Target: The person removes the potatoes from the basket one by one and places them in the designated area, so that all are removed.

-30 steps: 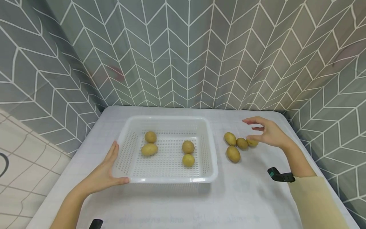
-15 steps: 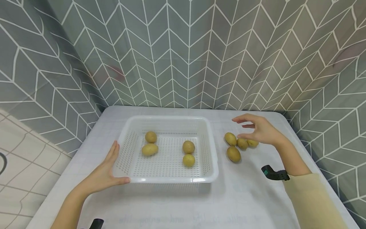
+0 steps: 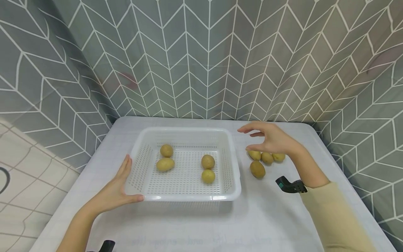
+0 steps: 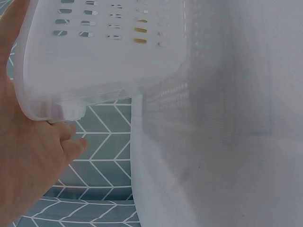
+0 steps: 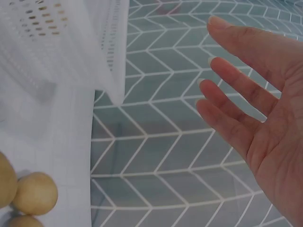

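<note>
In the head view my left hand grips the near left corner of a white perforated plastic basket, fingers along its left side and thumb at the front rim. The left wrist view shows fingertips beneath the rim. Inside the basket lie two pairs of potatoes, one pair at the left and one at the right. My right hand holds nothing, its fingers spread apart and loosely bent, between the basket and several potatoes on the table. It overlaps the rear potatoes in this view.
A white cloth covers the table. Behind and beside it hangs a grey-green chevron curtain. Pale floor tiles show at the left. A black strap device sits on the right wrist.
My right hand has moved left and slightly back, over the loose potatoes toward the basket. The left hand, basket and potatoes stay nearly where they were.
</note>
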The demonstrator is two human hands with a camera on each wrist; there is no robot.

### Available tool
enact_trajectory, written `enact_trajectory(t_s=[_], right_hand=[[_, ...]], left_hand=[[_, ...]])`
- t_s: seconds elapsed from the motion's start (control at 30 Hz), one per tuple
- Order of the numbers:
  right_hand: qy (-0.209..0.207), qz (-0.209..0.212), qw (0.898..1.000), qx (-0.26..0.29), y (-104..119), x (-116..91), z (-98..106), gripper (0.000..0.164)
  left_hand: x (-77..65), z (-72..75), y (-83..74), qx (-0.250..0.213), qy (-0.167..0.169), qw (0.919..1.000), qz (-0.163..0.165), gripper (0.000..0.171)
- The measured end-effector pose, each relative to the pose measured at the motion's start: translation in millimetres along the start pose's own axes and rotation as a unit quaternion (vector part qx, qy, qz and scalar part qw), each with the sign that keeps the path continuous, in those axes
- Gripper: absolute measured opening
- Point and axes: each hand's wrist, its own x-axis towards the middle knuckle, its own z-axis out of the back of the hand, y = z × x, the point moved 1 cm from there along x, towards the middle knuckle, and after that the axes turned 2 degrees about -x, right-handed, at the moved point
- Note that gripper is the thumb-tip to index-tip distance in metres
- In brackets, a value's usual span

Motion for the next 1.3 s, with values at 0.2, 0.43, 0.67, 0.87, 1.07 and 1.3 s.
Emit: enact_trajectory(t_s=[0.2, 0.43, 0.67, 0.87, 1.07, 1.3], right_hand=[[0.021, 0.01, 1.0, 0.019, 11, 16, -5, 0.051], [0.034, 0.042, 0.998, 0.027, 24, 35, -13, 0.052], [0.055, 0.074, 0.995, 0.043, 33, 54, -24, 0.051], [0.071, 0.097, 0.99, 0.068, 40, 70, -36, 0.048], [0.089, 0.115, 0.985, 0.088, 46, 90, -50, 0.046], [0.111, 0.119, 0.982, 0.091, 51, 110, -67, 0.045]], left_hand=[[-1.2, -0.1, 0.0, -0.001, -0.001, 1.0, -0.001, 0.13], [-1.1, 0.8, -0.8, 0.003, 0.001, 1.0, -0.002, 0.13], [0.2, 0.9, -0.4, -0.002, 0.002, 1.0, -0.002, 0.13], [1.5, 0.9, -0.9, -0.004, 0.001, 1.0, 0.0, 0.131], [1.4, 0.8, -0.9, -0.01, 0.002, 0.9999, 0.005, 0.131], [-0.4, 0.0, -0.3, -0.014, -0.001, 0.9999, 0.001, 0.13]])
